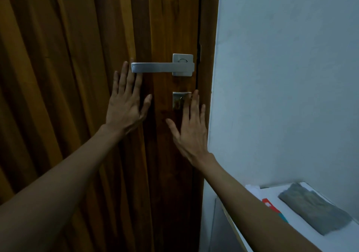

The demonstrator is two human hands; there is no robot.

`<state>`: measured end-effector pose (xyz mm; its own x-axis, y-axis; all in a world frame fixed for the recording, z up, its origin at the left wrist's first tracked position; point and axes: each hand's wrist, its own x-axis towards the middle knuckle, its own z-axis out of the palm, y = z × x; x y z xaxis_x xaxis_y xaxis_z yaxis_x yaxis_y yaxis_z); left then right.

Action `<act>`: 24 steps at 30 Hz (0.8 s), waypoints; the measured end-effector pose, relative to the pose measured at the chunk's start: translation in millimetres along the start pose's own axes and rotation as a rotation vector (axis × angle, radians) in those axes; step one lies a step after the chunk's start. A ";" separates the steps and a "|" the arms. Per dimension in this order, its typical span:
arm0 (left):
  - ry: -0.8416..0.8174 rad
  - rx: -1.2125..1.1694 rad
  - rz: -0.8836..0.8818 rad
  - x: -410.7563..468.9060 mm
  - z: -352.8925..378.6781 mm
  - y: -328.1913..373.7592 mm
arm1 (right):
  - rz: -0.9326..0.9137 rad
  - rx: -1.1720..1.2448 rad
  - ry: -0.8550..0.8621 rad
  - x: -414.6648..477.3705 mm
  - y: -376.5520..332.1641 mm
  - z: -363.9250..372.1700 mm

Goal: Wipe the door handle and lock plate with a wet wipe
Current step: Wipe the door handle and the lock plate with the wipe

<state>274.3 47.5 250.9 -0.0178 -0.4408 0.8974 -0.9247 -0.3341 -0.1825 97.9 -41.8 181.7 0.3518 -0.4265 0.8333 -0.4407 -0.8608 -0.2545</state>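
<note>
Silver lever handle point(162, 67) sits horizontal on the brown wood door point(167, 18), its square base at the R end near the door edge. The square lock plate point(179, 100) w/ keyhole is directly below that base. Left hand point(126, 104) lies flat on the door, fingers straight & spread, tips by the lever's free end. Right hand point(191, 129) is flat too, fingers straight & slightly apart, tips over the plate's R edge. Lower R, a white ledge point(342, 240) carries a grey folded item point(314, 209), maybe a cloth; too dim to tell.
</note>
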 end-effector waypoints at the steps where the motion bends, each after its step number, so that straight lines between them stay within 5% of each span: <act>1: 0.008 -0.003 0.001 0.2 0.0 -0.5 | -0.012 0.003 -0.018 -6.3 1.3 2.0; 24: 0.009 0.016 0.023 -2.1 1.9 -2.8 | -0.060 -0.018 0.015 17.4 -7.8 -5.7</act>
<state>277.7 47.8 248.8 -0.0422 -0.4413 0.8964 -0.9180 -0.3369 -0.2091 102.8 -40.9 201.0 0.3659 -0.3702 0.8539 -0.4337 -0.8796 -0.1955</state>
